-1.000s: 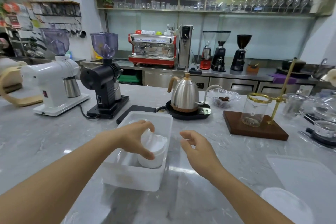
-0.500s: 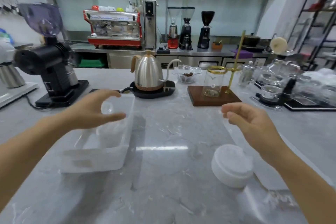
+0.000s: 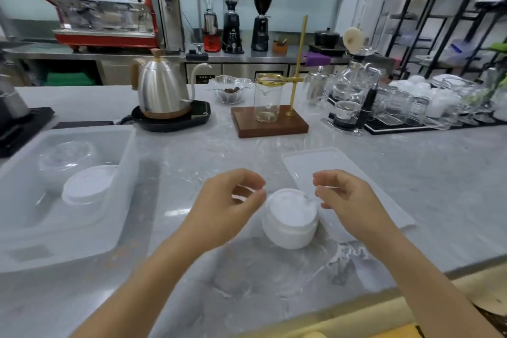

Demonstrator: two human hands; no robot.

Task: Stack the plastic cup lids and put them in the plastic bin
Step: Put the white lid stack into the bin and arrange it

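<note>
A white stack of plastic cup lids [image 3: 290, 219] stands on the grey marble counter between my hands. My left hand [image 3: 227, 207] hovers just left of it, fingers curled and apart, holding nothing. My right hand [image 3: 348, 200] hovers just right of it, open too, fingertips near the stack's top edge. At the left sits the translucent plastic bin [image 3: 129, 173]. Inside it lie another white lid stack [image 3: 89, 185] and a clear domed lid stack [image 3: 67, 155].
The bin's flat cover [image 3: 329, 164] lies on the counter behind my right hand. Farther back stand a steel kettle [image 3: 162, 90] on its base, a wooden drip stand with a glass beaker [image 3: 269, 115], glassware [image 3: 397, 107] at the right, and a grinder base [image 3: 16, 121] at the left.
My left hand has left the bin, where a white lid stack now rests, and swung right. Both hands have closed in on either side of the lid stack on the counter.
</note>
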